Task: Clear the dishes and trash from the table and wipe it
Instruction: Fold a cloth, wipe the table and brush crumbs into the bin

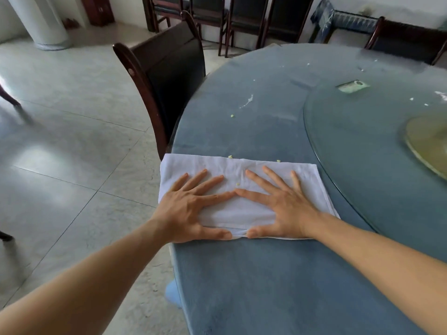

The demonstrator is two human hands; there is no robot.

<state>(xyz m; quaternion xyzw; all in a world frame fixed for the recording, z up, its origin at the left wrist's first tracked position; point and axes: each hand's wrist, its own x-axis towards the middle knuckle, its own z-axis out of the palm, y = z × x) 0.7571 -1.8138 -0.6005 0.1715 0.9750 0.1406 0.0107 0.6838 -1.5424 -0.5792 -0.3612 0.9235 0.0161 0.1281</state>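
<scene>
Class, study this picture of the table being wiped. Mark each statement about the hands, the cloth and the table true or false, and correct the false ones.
1. Both hands press flat on the white cloth. True: left hand, right hand.
2. The cloth is crumpled into a ball. False: it lies folded flat.
3. Crumbs lie on the table beyond the cloth. True.
4. Plates are stacked on the glass turntable. False: no plates show.
5. A chair stands at the table's edge. True.

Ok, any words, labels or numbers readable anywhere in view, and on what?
None can be read.
Green-and-white packet on the glass turntable: any print is too blurred to read.
White cloth under both hands: plain, no text.
</scene>
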